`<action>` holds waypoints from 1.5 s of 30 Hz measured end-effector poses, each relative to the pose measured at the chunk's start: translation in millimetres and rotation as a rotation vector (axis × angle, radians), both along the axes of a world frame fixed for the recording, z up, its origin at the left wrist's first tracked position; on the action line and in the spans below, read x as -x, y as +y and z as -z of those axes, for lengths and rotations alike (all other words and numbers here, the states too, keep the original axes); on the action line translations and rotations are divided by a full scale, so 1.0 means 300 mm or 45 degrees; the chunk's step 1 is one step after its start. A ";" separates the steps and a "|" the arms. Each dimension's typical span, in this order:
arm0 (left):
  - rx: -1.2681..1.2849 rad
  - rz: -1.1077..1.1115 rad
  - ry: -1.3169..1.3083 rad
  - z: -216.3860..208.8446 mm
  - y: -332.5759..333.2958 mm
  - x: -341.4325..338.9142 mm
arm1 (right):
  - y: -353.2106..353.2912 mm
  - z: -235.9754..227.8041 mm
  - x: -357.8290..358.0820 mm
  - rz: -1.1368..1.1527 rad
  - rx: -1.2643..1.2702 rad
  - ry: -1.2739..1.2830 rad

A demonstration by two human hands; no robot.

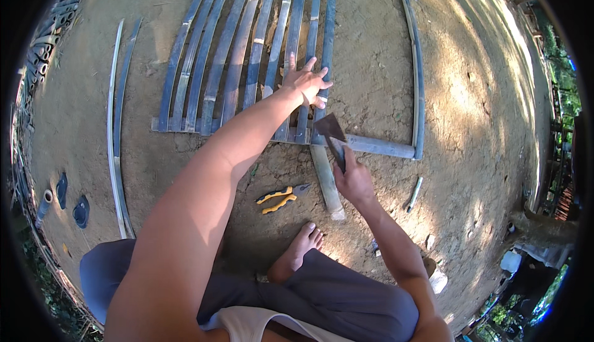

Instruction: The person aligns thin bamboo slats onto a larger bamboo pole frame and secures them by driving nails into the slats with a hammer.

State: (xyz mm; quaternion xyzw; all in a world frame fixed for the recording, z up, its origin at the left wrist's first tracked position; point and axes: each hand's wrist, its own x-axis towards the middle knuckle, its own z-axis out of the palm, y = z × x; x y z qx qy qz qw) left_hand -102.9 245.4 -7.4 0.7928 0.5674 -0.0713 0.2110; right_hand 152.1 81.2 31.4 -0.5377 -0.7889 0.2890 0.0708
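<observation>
My left hand (306,85) lies with fingers spread on the rightmost bamboo slats (257,45) of a flat rack. Its palm presses near the outermost slat (328,38). In my right hand (356,181) is a cleaver-like tool with a broad dark blade (329,128). The blade is beside the lower end of that outermost slat, over the bottom crosspiece (377,147). A short bamboo piece (327,184) reaches from beneath the crosspiece toward my bare foot. Whether the blade touches the bamboo, I cannot tell.
Yellow-and-black pliers (283,198) lie open on the dirt by my foot. Two long strips (116,125) lie at left, near a pair of dark sandals (81,211). A small stick (415,194) lies at right. Bamboo poles (43,51) are stacked at far left.
</observation>
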 end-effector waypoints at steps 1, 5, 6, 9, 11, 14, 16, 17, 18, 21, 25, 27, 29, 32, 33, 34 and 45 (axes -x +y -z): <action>-0.013 -0.017 -0.002 0.006 -0.014 0.009 | -0.015 -0.005 0.008 0.007 -0.092 0.135; 0.004 -0.002 0.022 0.020 -0.044 0.033 | -0.042 -0.009 0.028 0.013 0.296 -0.396; 0.032 0.024 0.026 0.004 -0.018 -0.008 | -0.040 0.059 -0.038 0.017 0.170 -0.270; -0.063 -0.028 0.035 -0.004 -0.050 -0.033 | -0.053 0.013 -0.075 0.224 0.365 0.032; -0.230 -0.059 -0.067 0.052 -0.116 0.004 | -0.143 0.059 -0.140 0.371 0.355 0.026; -0.364 0.018 -0.219 0.117 -0.275 0.034 | -0.242 0.086 -0.327 0.442 0.327 -0.063; -0.282 0.160 -0.251 0.022 -0.406 0.042 | -0.290 0.054 -0.420 0.316 -0.011 -0.330; -0.277 0.194 -0.152 -0.004 -0.450 0.071 | -0.274 0.022 -0.393 0.092 -0.565 -0.436; -0.280 0.239 -0.069 -0.026 -0.474 0.080 | -0.267 0.014 -0.358 0.122 -0.472 -0.337; -0.256 0.261 0.004 -0.018 -0.470 0.062 | -0.296 0.016 -0.200 0.185 0.013 -0.201; -0.189 0.306 0.064 -0.008 -0.430 0.016 | -0.290 0.075 -0.125 0.190 0.175 -0.286; -0.245 0.328 -0.015 -0.016 -0.441 0.007 | -0.265 0.086 -0.103 0.182 0.364 -0.269; -0.374 0.351 -0.078 -0.005 -0.448 0.026 | -0.245 0.098 -0.109 0.092 0.379 -0.210; -0.274 0.388 -0.041 -0.052 -0.426 0.022 | -0.252 0.174 -0.173 0.426 1.157 0.558; -0.287 0.405 -0.065 -0.060 -0.423 0.015 | -0.268 0.210 -0.193 0.614 1.422 0.912; -0.300 0.406 -0.074 -0.076 -0.424 0.031 | -0.266 0.089 -0.136 0.889 1.706 1.170; -0.480 0.423 -0.182 -0.090 -0.445 0.031 | -0.279 0.001 -0.062 0.358 0.720 0.146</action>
